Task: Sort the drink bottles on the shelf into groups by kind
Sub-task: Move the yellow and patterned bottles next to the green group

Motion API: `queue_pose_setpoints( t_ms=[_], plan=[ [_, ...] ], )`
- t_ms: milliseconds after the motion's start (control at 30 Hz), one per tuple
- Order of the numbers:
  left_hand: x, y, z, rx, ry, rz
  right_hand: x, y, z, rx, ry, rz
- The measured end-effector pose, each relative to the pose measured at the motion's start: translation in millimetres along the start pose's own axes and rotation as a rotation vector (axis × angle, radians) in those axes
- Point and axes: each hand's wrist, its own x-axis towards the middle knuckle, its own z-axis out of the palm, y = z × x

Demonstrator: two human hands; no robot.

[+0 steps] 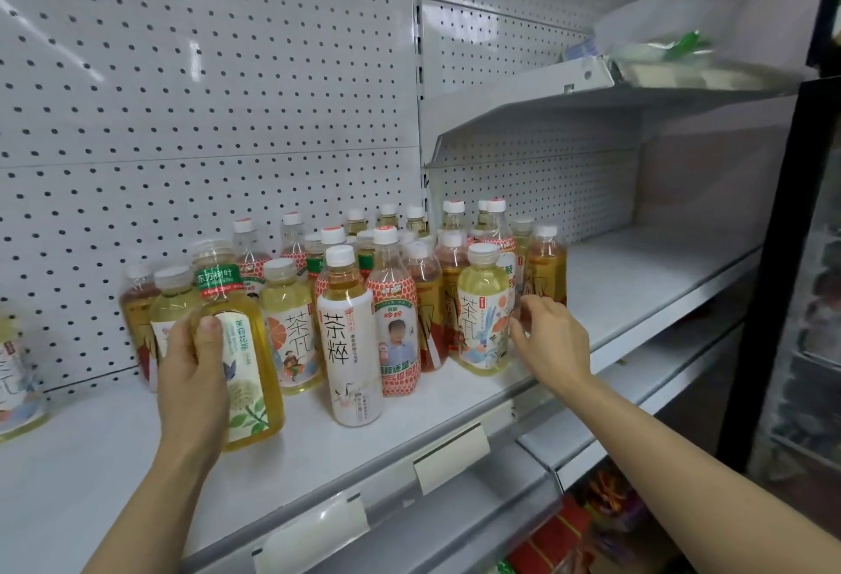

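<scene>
1. White pegboard (205, 86) is seen behind a grey metal shelf (637, 282), whose right half lies bare; blank price tags (450, 457) are clipped along its front edge.
2. A mixed cluster of drink bottles (387, 255) is stood upright on the left half of the shelf, different kinds side by side.
3. The left hand (193, 373) is wrapped around a yellow tea bottle (248, 355) with a green neck band and a pale flowered label; the thumb is pressed across the label and the fingers are curled behind it. This bottle is held at the front left of the cluster, its base at the shelf; whether it is lifted cannot be told.
4. The right hand (548, 337) is reached to the right end of the cluster, fingers loosely bent and spread, nothing gripped. Its fingertips are touching or just beside a pale round bottle (482, 309) and an amber bottle (546, 268) behind it.
5. A tall white-labelled bottle (350, 337) is stood in front, between the hands.
</scene>
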Motion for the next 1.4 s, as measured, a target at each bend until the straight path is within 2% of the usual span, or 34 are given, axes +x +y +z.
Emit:
queue_pose_setpoints(
  t_ms=[133, 300, 400, 667, 833, 967, 1233, 1400],
  plan=[
    [-9, 2, 8, 0.050, 0.012, 0.020, 4, 3, 4, 0.054, -0.030, 0.002],
    [-20, 0, 16, 0.067, 0.025, 0.007, 4, -11, 9, 0.625, -0.260, 0.073],
    [-22, -4, 13, 0.068, 0.033, -0.016, 1, -21, 18, 0.773, -0.292, 0.129],
    [-35, 10, -9, 0.106, 0.103, 0.001, -8, -29, 35, 0.822, -0.179, 0.213],
    [-30, 10, -25, 0.095, 0.112, 0.008, -23, -43, 26, 0.831, -0.133, 0.169],
    [-28, 8, -40, 0.081, 0.095, 0.013, -39, -66, 7, 0.864, -0.032, 0.122],
    [-12, 2, -114, 0.035, 0.071, 0.005, -88, -145, -25, 0.940, 0.119, 0.017],
    [13, -8, -181, 0.045, 0.053, -0.013, -120, -222, -34, 0.989, 0.097, -0.033]
  ],
)
